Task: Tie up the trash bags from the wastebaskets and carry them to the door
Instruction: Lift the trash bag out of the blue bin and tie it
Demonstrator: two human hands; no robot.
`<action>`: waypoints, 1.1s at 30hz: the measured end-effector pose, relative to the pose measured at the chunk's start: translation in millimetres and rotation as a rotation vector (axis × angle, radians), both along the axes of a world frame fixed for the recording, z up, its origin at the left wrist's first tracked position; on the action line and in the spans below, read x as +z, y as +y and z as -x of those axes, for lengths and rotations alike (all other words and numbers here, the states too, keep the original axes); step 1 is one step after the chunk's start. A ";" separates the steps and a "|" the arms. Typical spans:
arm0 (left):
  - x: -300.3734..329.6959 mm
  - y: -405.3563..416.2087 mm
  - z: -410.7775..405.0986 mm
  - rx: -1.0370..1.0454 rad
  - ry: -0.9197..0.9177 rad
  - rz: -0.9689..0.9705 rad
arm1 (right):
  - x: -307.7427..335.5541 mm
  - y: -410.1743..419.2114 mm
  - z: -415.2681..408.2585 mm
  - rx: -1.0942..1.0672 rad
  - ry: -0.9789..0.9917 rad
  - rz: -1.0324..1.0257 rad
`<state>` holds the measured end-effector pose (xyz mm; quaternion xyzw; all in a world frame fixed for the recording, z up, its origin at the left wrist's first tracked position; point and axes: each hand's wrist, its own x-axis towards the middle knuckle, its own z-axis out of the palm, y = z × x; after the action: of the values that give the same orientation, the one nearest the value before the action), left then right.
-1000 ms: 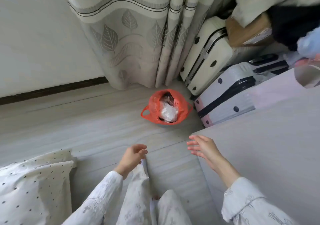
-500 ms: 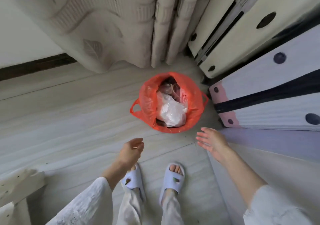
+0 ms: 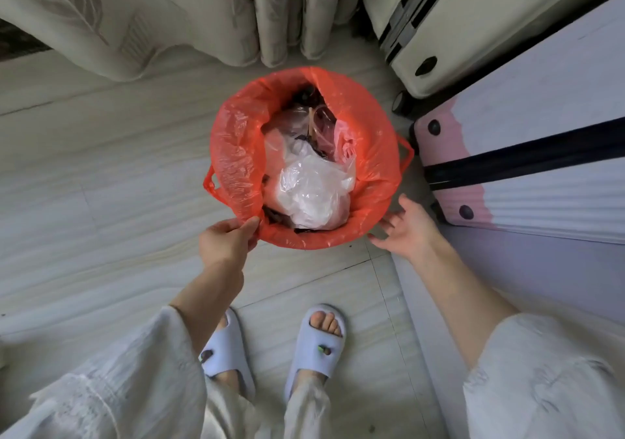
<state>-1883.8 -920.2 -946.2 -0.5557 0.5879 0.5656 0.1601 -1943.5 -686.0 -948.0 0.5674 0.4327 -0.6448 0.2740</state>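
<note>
Head view: red trash bag (image 3: 372,175), still lining wastebasket, is seen at frame centre, floor level. Near rim is pinched by left hand (image 3: 225,244); right hand (image 3: 411,232) is held open, fingers spread, just beside lower-right rim, nothing grasped. Film is thin, crinkled, translucent; loop handle (image 3: 406,154) is seen at right side. Both loops are best gathered evenly before knotting, so crumpled clear plastic (image 3: 311,195) stays inside.

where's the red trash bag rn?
Head view, centre: the red trash bag sits on the floor before the curtain, left of the suitcases, left hand pinching its near rim.
</note>
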 end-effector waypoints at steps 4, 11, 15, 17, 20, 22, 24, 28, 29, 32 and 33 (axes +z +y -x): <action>-1.5 0.1 1.8 -0.021 -0.044 0.108 | 1.8 -0.6 7.0 -0.031 0.000 -0.066; 23.0 -4.8 13.4 -0.177 0.071 0.311 | 38.3 -0.1 -8.8 0.249 0.266 -0.578; 46.0 4.7 4.1 -0.378 0.171 0.279 | 65.7 -12.2 -25.7 0.410 0.398 -0.566; 51.6 7.2 -0.4 -0.359 0.181 0.190 | 75.8 -17.3 -27.8 0.427 0.383 -0.569; 48.6 2.1 0.8 -0.097 0.094 0.032 | 84.6 -25.7 -18.4 0.439 0.330 -0.601; 38.1 -6.3 2.0 0.063 -0.012 -0.113 | 84.9 -33.1 -10.9 0.443 0.333 -0.634; 26.4 -14.9 2.5 0.176 -0.070 -0.358 | 80.2 -39.9 -7.1 0.424 0.367 -0.640; 2.2 -26.7 8.9 0.291 -0.044 -0.675 | 65.9 -47.1 -14.9 0.382 0.383 -0.587; -2.8 -28.3 11.8 0.326 -0.022 -0.716 | 61.8 -46.6 -17.5 0.379 0.375 -0.578; -16.5 -34.8 19.7 0.469 0.024 -0.763 | 54.1 -44.2 -19.9 0.382 0.336 -0.571; -17.9 -38.3 21.3 0.482 0.028 -0.764 | 53.5 -44.5 -18.6 0.394 0.338 -0.575</action>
<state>-1905.2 -958.5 -964.1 -0.5703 0.1930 0.7705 0.2095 -1924.8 -730.4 -894.5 0.4127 0.7356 -0.5166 0.1475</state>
